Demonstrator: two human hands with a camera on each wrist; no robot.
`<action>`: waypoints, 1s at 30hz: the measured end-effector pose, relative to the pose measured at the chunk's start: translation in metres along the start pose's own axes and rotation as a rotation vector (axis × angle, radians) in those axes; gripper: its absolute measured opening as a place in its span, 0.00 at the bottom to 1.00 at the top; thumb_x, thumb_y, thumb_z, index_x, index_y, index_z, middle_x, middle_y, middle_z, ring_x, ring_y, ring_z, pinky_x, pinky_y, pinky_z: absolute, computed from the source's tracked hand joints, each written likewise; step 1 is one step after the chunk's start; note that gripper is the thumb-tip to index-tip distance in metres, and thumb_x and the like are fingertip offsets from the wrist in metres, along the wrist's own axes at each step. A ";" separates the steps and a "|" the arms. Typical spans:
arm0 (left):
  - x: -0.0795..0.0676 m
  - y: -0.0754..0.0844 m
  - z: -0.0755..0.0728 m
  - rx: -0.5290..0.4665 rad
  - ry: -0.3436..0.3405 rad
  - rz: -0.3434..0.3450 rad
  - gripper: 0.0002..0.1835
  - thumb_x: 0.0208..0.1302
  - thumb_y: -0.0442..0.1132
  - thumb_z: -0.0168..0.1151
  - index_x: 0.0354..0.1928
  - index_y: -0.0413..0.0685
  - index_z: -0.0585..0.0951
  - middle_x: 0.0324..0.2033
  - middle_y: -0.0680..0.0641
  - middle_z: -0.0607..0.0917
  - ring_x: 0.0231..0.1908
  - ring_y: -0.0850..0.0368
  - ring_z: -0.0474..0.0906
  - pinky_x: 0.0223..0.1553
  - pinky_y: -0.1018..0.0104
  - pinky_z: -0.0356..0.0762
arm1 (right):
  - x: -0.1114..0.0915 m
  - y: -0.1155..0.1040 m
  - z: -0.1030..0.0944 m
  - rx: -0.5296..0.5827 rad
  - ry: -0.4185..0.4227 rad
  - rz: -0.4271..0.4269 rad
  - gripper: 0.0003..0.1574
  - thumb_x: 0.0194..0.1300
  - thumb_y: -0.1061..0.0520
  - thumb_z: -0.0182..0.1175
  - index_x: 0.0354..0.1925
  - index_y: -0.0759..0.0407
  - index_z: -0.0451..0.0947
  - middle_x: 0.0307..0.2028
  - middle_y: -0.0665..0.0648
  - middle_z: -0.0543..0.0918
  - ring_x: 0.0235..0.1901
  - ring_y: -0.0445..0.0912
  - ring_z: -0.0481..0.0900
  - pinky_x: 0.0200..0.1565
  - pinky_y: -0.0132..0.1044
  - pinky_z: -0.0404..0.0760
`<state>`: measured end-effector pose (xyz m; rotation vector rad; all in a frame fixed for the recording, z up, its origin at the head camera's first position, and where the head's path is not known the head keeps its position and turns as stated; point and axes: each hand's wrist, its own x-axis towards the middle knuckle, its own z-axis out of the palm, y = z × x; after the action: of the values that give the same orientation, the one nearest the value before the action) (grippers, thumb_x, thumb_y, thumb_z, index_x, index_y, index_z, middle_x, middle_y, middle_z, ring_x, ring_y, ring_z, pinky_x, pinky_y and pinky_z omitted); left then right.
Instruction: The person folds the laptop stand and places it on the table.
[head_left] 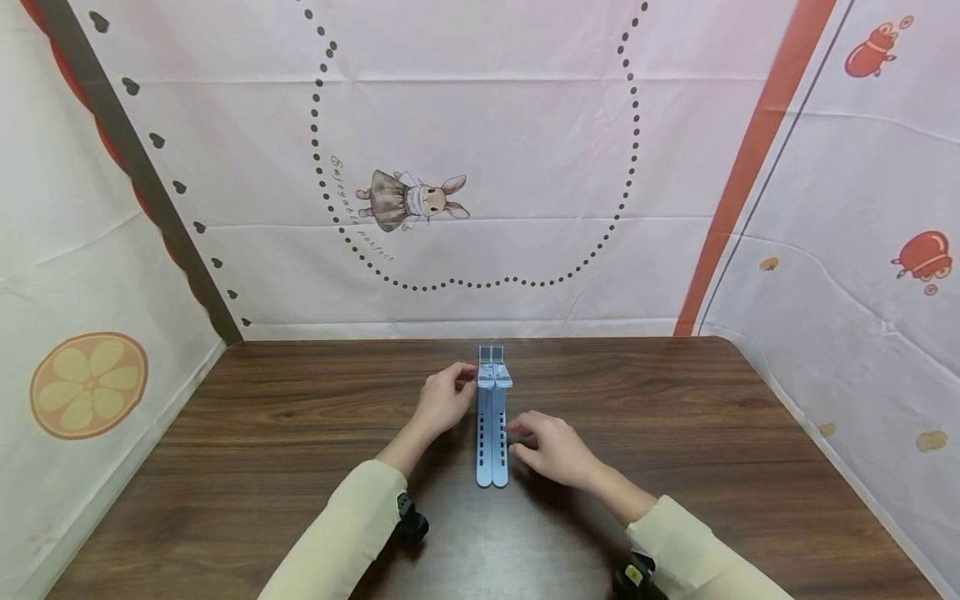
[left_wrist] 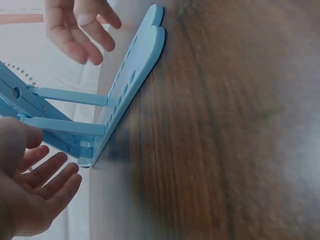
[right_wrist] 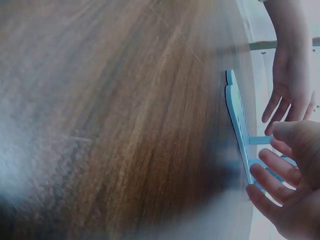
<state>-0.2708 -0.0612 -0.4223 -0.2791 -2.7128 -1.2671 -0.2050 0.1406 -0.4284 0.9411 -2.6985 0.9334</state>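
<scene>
A light-blue folding laptop stand (head_left: 492,425) stands on the table with its two slotted base bars side by side. In the left wrist view its struts (left_wrist: 70,125) prop the upper arms at a slant above the base. My left hand (head_left: 442,402) is at the left of the stand's raised far end, fingers loosely bent; contact is unclear. Beside the base on the right is my right hand (head_left: 553,448), its relaxed fingers spread and close to the bar. Neither hand grips anything. In the right wrist view, my right hand (right_wrist: 300,180) partly hides the stand (right_wrist: 237,120).
The dark wood-grain table (head_left: 315,450) reaches back to a printed cloth (head_left: 525,167) hung behind it. More cloth hangs along the left and right sides. A black wrist camera (head_left: 411,521) sits at the left sleeve and another (head_left: 637,575) at the right.
</scene>
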 end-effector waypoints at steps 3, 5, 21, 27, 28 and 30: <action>-0.002 -0.002 -0.002 -0.005 0.011 0.015 0.14 0.62 0.38 0.57 0.49 0.48 0.78 0.44 0.49 0.83 0.43 0.55 0.80 0.47 0.60 0.76 | 0.003 0.004 0.001 0.042 0.044 0.025 0.13 0.56 0.62 0.63 0.42 0.64 0.78 0.40 0.58 0.83 0.39 0.49 0.82 0.39 0.40 0.81; -0.004 -0.003 -0.002 -0.012 0.016 0.031 0.13 0.61 0.39 0.58 0.48 0.47 0.79 0.43 0.48 0.83 0.42 0.55 0.80 0.46 0.61 0.77 | 0.005 0.007 0.002 0.077 0.075 0.047 0.13 0.56 0.63 0.63 0.41 0.64 0.77 0.39 0.59 0.83 0.38 0.50 0.83 0.38 0.41 0.82; -0.011 -0.007 0.007 -0.153 0.040 -0.007 0.11 0.55 0.34 0.63 0.42 0.46 0.80 0.36 0.48 0.84 0.36 0.57 0.81 0.40 0.66 0.79 | 0.027 0.018 0.007 0.193 0.201 0.212 0.17 0.57 0.63 0.62 0.46 0.66 0.75 0.42 0.62 0.83 0.40 0.52 0.82 0.44 0.45 0.80; -0.012 -0.006 0.013 -0.161 0.043 -0.019 0.08 0.56 0.35 0.64 0.39 0.45 0.81 0.35 0.48 0.84 0.36 0.57 0.80 0.40 0.65 0.79 | 0.034 0.021 0.013 0.195 0.215 0.195 0.16 0.57 0.65 0.62 0.45 0.65 0.74 0.41 0.61 0.83 0.39 0.50 0.82 0.43 0.42 0.80; -0.013 -0.006 0.014 -0.161 0.044 -0.017 0.08 0.56 0.35 0.64 0.39 0.45 0.81 0.35 0.48 0.84 0.36 0.57 0.80 0.39 0.65 0.79 | 0.035 0.020 0.014 0.196 0.214 0.200 0.15 0.57 0.65 0.62 0.45 0.65 0.74 0.41 0.61 0.83 0.38 0.50 0.82 0.43 0.42 0.80; -0.014 -0.005 0.015 -0.158 0.049 -0.013 0.07 0.56 0.35 0.64 0.38 0.46 0.81 0.35 0.48 0.84 0.36 0.56 0.80 0.39 0.65 0.79 | 0.037 0.020 0.015 0.201 0.218 0.215 0.15 0.57 0.65 0.62 0.44 0.65 0.74 0.40 0.60 0.83 0.38 0.49 0.82 0.43 0.41 0.80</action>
<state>-0.2593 -0.0541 -0.4385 -0.2440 -2.5818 -1.4751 -0.2451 0.1251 -0.4387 0.5460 -2.5898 1.2867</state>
